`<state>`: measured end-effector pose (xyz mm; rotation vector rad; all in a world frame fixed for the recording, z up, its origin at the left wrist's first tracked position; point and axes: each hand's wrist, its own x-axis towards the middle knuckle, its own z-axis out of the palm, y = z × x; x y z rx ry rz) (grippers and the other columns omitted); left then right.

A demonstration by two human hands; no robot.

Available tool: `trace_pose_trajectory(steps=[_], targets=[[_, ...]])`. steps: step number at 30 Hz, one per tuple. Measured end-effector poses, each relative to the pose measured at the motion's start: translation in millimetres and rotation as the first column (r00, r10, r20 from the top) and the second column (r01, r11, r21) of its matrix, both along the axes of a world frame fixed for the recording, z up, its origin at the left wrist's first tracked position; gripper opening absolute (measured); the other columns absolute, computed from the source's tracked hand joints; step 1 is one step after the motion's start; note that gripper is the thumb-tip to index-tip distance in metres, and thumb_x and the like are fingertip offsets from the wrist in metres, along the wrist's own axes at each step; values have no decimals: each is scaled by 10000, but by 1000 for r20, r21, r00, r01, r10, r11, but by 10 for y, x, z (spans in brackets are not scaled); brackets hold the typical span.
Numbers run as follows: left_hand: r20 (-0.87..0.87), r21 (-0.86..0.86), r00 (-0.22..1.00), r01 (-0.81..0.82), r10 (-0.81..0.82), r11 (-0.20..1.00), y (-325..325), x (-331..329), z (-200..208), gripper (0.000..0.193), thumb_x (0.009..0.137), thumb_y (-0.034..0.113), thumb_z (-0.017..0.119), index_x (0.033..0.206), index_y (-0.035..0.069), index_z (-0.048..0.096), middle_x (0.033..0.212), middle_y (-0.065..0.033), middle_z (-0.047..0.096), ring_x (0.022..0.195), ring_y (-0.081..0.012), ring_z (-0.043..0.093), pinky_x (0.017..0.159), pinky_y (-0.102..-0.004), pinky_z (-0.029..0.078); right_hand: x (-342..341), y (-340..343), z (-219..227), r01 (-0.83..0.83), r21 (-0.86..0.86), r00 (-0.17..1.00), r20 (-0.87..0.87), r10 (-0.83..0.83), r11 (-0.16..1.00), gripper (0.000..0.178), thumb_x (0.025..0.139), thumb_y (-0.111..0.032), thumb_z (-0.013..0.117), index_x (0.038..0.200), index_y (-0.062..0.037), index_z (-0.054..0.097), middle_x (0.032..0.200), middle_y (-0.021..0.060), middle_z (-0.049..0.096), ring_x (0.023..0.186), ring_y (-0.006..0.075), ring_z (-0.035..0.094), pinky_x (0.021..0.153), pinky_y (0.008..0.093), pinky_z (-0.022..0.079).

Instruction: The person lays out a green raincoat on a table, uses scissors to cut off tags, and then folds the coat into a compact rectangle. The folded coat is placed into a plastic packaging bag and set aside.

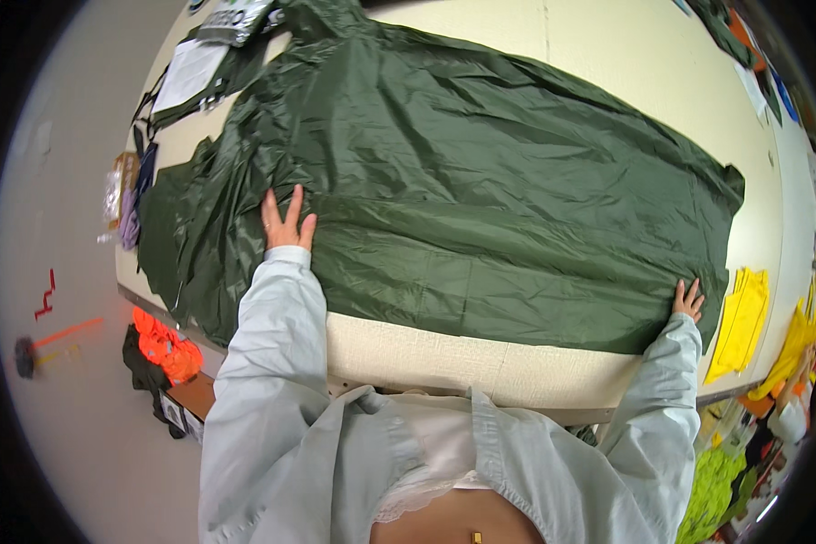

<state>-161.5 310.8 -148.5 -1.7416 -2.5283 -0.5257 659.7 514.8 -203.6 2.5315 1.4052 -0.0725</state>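
A large dark green raincoat-like garment (517,172) of thin, shiny fabric lies spread across the table, wrinkled all over and bunched toward its left end. My left hand (286,220) rests on it near the bunched part, fingers spread and pointing away from me. Far to the right, my right hand (687,299) lies on the garment's near right corner with its fingers apart. Neither hand grips the fabric.
The garment covers much of the cream table (408,354). Folded yellow fabric (739,325) lies by the right edge. Papers (189,74) and a plastic-wrapped package (236,20) are at the far left. Bright orange fabric (166,349) sits below the table's left edge.
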Motion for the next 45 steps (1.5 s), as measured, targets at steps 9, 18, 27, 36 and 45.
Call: trace_pose_trajectory(steps=[9, 18, 27, 36, 45], targets=[[-191, 159, 968, -133, 163, 978, -1303, 512, 1426, 592, 655, 175, 727, 1199, 78, 513, 1320, -173, 408, 1175, -328, 396, 984, -416, 309, -2709, -608, 1310, -360, 734, 379, -450, 809, 576, 260, 851, -20, 520, 1107, -42, 562, 1013, 84, 600, 847, 146, 571, 727, 245, 460], [747, -41, 471, -672, 469, 740, -2355, -380, 951, 688, 635, 279, 801, 1178, 6, 479, 1082, -122, 600, 968, -234, 580, 868, -309, 443, -5326, -2445, 1606, -851, 454, -367, -873, 320, 265, 619, 785, -293, 655, 1296, -50, 403, 1241, 207, 463, 1123, 315, 489, 930, 344, 409], [295, 548, 657, 478, -693, 686, -1564, 1140, 2250, 378, 675, 226, 746, 959, 30, 591, 956, -146, 615, 810, -304, 599, 729, -361, 478, -5702, -2301, 2537, -335, -162, -690, -629, -359, 928, 369, 821, -260, 577, 1094, -14, 548, 1014, 123, 610, 934, 256, 591, 856, 435, 472], [-250, 263, 917, -245, 311, 933, -1216, -785, 1370, 1074, 559, 287, 817, 1403, 139, 169, 1169, -166, 540, 1138, -359, 465, 1032, -444, 257, -4873, -609, 4090, -429, 322, -816, -540, -208, 844, 471, 866, -324, 475, 1204, -9, 385, 962, 134, 435, 596, 110, 399, 389, 189, 335], [-228, 439, 973, 91, 14, 894, -1238, -1556, 1072, 257, 555, -53, 587, 758, 79, 500, 747, -95, 492, 757, -302, 531, 615, -394, 432, -2859, 350, 3835, -463, 451, -278, -892, 358, 763, 521, 740, -299, 650, 1161, -19, 523, 976, 84, 574, 773, 213, 567, 671, 287, 455]])
